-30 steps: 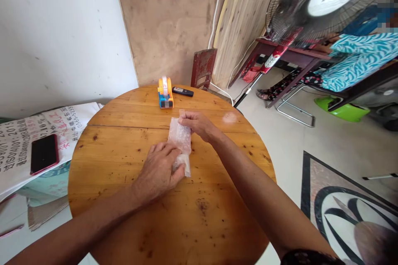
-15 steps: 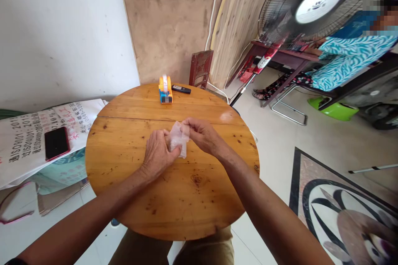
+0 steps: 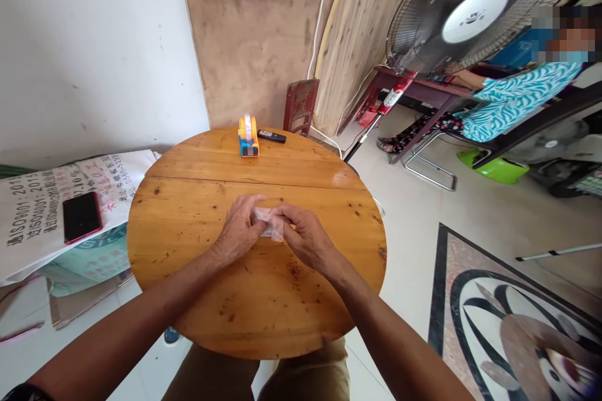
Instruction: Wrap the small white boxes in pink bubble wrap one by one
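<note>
Between my two hands, near the middle of the round wooden table [image 3: 197, 301], is a small piece of translucent bubble wrap [image 3: 276, 229]. My left hand [image 3: 241, 225] is closed on its left side, thumb toward me. My right hand [image 3: 303, 233] pinches the right side, where a flap of the wrap hangs toward me. Whether anything lies inside the wrap I cannot tell. Beyond the hands, at the far side of the table, stands an orange and blue tape dispenser [image 3: 248, 138] holding a roll of clear tape.
A black remote-like object [image 3: 271, 136] lies beside the dispenser. Left of the table, a phone [image 3: 82, 217] rests on a white printed sack [image 3: 32, 200]. A chair [image 3: 298, 106] stands behind the table, a large fan [image 3: 470, 15] to the right. Another person [image 3: 527, 94] sits at a desk.
The bubble wrap has been folded down lower, and its raised upper part now lies flatter. My right hand has come down and toward me, and both hands are closer together.
</note>
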The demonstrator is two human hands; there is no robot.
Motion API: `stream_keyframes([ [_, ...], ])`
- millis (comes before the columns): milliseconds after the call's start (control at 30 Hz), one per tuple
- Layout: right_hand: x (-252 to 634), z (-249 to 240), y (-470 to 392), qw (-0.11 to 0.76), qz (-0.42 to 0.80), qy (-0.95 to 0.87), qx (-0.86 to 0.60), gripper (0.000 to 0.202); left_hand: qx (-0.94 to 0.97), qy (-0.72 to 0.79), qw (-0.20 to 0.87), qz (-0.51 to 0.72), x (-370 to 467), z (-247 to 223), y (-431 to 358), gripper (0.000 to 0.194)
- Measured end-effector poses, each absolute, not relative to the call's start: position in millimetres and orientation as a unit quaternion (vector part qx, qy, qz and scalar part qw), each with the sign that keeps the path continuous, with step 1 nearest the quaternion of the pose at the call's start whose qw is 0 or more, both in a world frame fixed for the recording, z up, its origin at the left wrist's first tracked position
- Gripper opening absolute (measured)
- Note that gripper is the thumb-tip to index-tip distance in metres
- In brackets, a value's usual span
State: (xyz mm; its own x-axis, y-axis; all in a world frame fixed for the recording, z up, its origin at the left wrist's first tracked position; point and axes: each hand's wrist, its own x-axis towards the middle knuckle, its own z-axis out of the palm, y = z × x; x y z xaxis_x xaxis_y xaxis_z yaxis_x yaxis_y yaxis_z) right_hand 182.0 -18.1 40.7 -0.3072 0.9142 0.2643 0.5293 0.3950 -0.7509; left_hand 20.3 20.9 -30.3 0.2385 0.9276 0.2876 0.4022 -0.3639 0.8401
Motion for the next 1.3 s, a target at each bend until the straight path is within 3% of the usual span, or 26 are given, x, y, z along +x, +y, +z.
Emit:
stream_keyframes([
  [133, 183, 29, -28, 0.358, 0.263, -0.753, -0.485, 0.019, 0.734, 0.412, 0.317, 0.437, 22, -31, 21, 0.019],
  [233, 183, 21, -31, 0.371, 0.256, -0.748, -0.488, 0.019, 0.748, 0.385, 0.337, 0.424, 18, -27, 23, 0.014],
  [400, 181, 11, -40, 0.375, 0.181, -0.785, -0.459, 0.018, 0.781, 0.335, 0.394, 0.349, -7, -24, 24, 0.033],
  [533, 179, 1, -44, 0.359, 0.096, -0.829, -0.417, 0.017, 0.855, 0.320, 0.293, 0.285, -24, -24, 22, 0.057],
  [700, 177, -13, -46, 0.375, 0.054, -0.834, -0.402, 0.022, 0.882, 0.292, 0.225, 0.295, -18, -34, 26, 0.042],
  [933, 178, 2, -36, 0.407, 0.210, -0.765, -0.453, 0.019, 0.796, 0.352, 0.338, 0.358, -3, -28, 27, 0.034],
  [1133, 192, 19, 26, 0.450, 0.424, -0.613, -0.491, 0.020, 0.614, 0.440, 0.589, 0.288, 15, 8, 33, 0.032],
  [1300, 193, 6, 52, 0.439, 0.496, -0.555, -0.504, 0.026, 0.530, 0.485, 0.648, 0.253, 24, 7, 45, 0.031],
])
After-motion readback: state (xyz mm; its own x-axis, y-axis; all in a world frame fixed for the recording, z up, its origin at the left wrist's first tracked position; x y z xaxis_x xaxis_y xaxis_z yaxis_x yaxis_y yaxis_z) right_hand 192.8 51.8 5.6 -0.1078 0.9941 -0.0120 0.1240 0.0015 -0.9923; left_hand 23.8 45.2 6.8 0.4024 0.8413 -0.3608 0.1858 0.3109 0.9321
